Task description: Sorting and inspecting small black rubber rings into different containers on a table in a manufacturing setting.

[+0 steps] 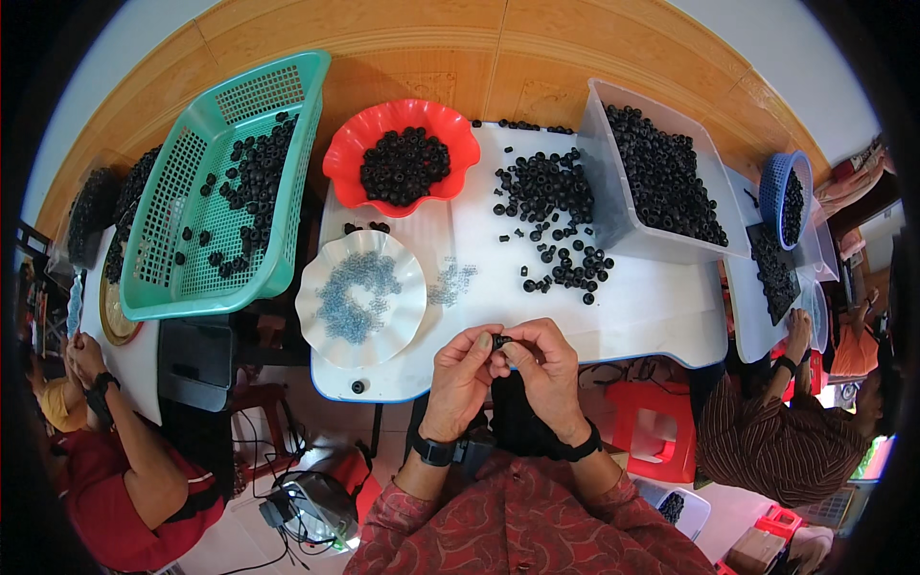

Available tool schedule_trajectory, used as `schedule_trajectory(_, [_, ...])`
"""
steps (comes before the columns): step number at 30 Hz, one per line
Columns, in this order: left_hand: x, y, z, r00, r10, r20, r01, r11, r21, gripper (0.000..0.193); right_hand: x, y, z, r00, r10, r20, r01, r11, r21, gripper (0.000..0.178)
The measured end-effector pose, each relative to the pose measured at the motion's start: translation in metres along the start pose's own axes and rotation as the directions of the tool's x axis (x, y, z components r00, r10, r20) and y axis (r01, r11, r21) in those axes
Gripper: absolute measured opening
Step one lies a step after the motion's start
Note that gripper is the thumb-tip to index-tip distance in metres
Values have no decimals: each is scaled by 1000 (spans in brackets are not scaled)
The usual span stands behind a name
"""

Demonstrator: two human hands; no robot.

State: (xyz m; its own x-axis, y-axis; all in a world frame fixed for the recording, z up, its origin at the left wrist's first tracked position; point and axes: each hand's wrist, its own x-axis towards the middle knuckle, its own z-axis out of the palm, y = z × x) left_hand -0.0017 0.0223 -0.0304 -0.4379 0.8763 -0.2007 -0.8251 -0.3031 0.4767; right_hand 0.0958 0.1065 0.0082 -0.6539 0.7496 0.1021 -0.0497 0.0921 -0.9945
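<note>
- While your two hands meet just off the near edge of the white table, one small black part is in work, held between your fingertips.
- Progress: I judge this piece to be mid-handling, as neither hand has let it go. Your fingers cover much of it, so I cannot tell how complete it is.
- Done: nothing identifies a finished lot. Black parts fill the red bowl at far left, but at this size I cannot tell whether they are finished.
- Left: judged by quantity, much loose stock. Small clear pieces lie on the white scalloped plate, with a few scattered pieces just right of it. A loose black heap lies centre-right, beside the well-filled clear tub. More black parts lie in the green basket at far left. A single black piece sits alone at the near left edge.
- Left hand: pinching the part from the left, thumb against index finger, other fingers curled.
- Right hand: pinching from the right, thumb uppermost, its fingertips close against those of the left.
- Pose: both forearms reach up from the near side and converge at the centre.
</note>
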Motion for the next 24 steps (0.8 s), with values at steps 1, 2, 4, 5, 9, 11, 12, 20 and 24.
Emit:
schedule_trajectory(1, [0,0,0,1000,0,-3,0,1000,4,24,0,-1,0,1000,0,0,0,1000,0,9])
schedule_trajectory(2, [0,0,0,1000,1,-6,-1,1000,8,24,0,-2,1,1000,-16,-1,16,1000,-25,9])
schedule_trajectory(4, [0,-1,0,1000,4,-9,-4,1000,10,24,0,-3,1,999,-33,-3,33,998,-51,9])
schedule_trajectory(5, [0,-1,0,1000,7,-11,-7,1000,12,24,0,-4,1,999,-43,-1,43,996,-76,8])
schedule_trajectory(9, [0,-3,-1,1000,19,-16,-19,1000,25,24,1,-9,1,994,-105,3,103,967,-233,10])
schedule_trajectory(11, [0,-4,-2,1000,22,-8,-22,999,27,24,1,-12,1,993,-114,7,111,958,-265,11])
schedule_trajectory(12, [0,-5,-2,1000,22,-8,-22,999,27,24,1,-12,1,992,-123,10,121,947,-297,12])
schedule_trajectory(20, [-1,-6,-2,998,53,-29,-51,997,65,22,0,-10,3,979,-205,27,197,888,-415,15])
schedule_trajectory(24, [-1,-7,0,997,67,-47,-64,995,75,21,1,-13,2,973,-227,52,224,856,-466,17])
